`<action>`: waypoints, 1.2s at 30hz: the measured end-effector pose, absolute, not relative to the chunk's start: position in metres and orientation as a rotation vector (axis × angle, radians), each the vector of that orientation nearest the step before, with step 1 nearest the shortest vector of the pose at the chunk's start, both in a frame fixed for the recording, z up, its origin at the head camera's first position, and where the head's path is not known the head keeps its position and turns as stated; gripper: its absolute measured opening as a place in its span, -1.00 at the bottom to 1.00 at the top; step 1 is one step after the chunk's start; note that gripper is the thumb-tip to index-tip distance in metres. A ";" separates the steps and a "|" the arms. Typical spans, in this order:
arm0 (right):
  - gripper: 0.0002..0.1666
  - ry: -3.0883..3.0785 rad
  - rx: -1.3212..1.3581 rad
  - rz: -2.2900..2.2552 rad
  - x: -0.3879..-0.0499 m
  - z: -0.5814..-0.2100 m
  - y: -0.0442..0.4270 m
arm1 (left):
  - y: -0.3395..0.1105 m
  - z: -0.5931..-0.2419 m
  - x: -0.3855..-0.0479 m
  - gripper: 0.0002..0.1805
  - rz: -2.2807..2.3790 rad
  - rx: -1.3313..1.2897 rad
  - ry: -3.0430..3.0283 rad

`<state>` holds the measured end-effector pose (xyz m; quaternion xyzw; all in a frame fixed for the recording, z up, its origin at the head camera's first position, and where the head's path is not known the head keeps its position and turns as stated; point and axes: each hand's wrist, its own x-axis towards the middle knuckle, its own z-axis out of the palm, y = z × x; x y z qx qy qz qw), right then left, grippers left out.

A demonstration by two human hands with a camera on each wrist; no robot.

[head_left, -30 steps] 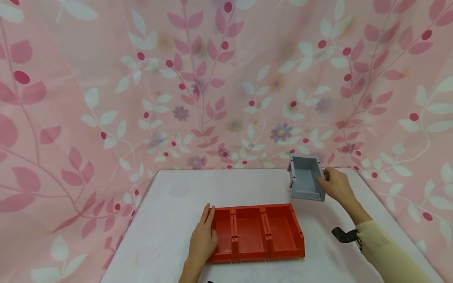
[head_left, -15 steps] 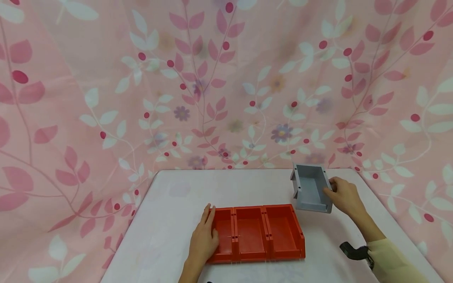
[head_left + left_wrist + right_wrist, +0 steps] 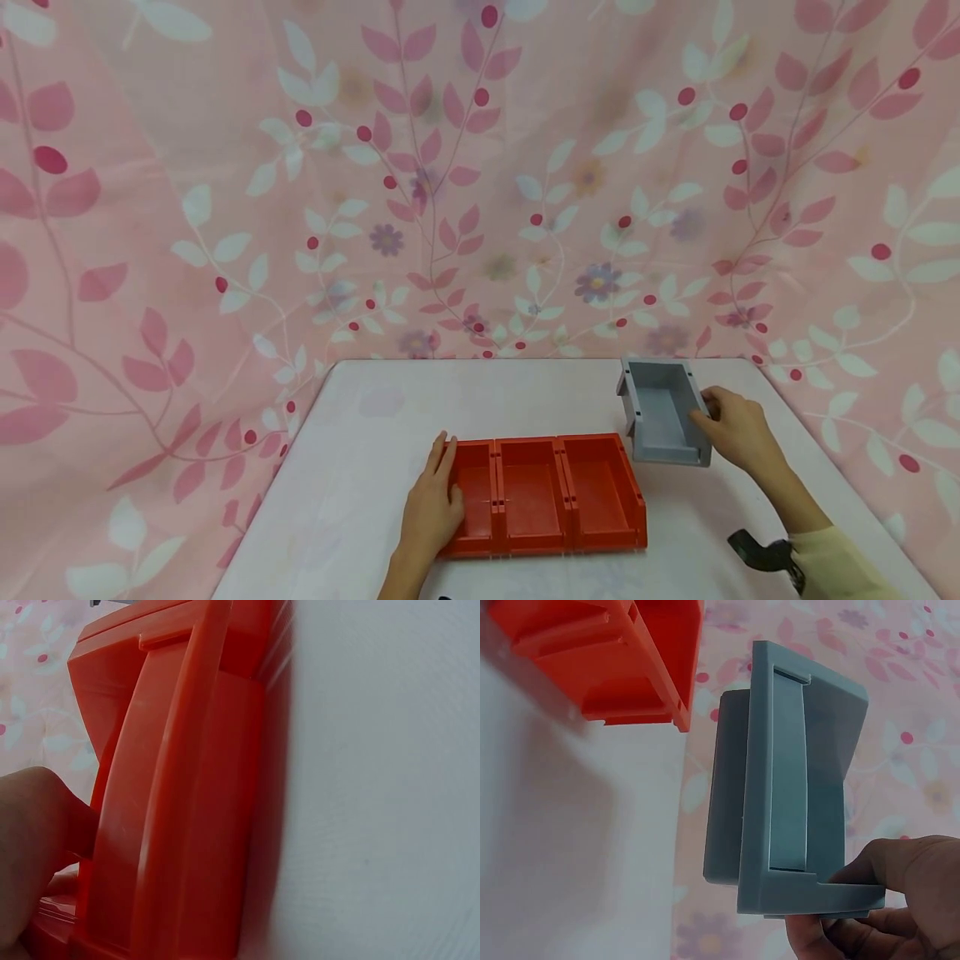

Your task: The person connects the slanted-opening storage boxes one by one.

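Three red plastic storage bins stand side by side on the table: a left bin (image 3: 474, 483), a middle bin (image 3: 528, 500) and a right bin (image 3: 600, 487). My left hand (image 3: 431, 508) holds the left bin by its left wall, thumb over the inner side and fingers along the outside; part of it shows in the left wrist view. Behind and right of the red row, a grey storage bin (image 3: 663, 412) hangs above the table, its opening facing up. My right hand (image 3: 742, 429) pinches its right wall, as the right wrist view shows too, with the thumb inside and fingers outside.
A white-covered table (image 3: 360, 475) carries the red row. Its back edge meets a pink floral curtain (image 3: 480, 183), which also hangs at both sides. A black strap piece (image 3: 761, 552) sticks out from the right wrist.
My right hand has brought the grey bin lower, nearer to me and slightly to the right. The left hand and the red bins have stayed in place.
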<state>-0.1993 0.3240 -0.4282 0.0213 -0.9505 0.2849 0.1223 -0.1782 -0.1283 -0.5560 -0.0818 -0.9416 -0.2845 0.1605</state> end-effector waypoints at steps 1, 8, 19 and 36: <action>-0.60 -2.777 0.063 0.835 -0.198 -0.428 0.324 | -0.128 -0.556 -0.178 -0.20 -0.814 -0.234 -2.692; -0.58 -2.785 0.083 0.835 -0.189 -0.431 0.322 | -0.129 -0.554 -0.178 -0.21 -0.823 -0.227 -2.693; -0.64 -2.802 0.090 0.837 -0.171 -0.438 0.325 | -0.128 -0.553 -0.177 -0.19 -0.829 -0.222 -2.704; -0.68 -2.868 0.086 0.819 -0.158 -0.448 0.330 | -0.129 -0.555 -0.178 -0.20 -0.836 -0.237 -2.687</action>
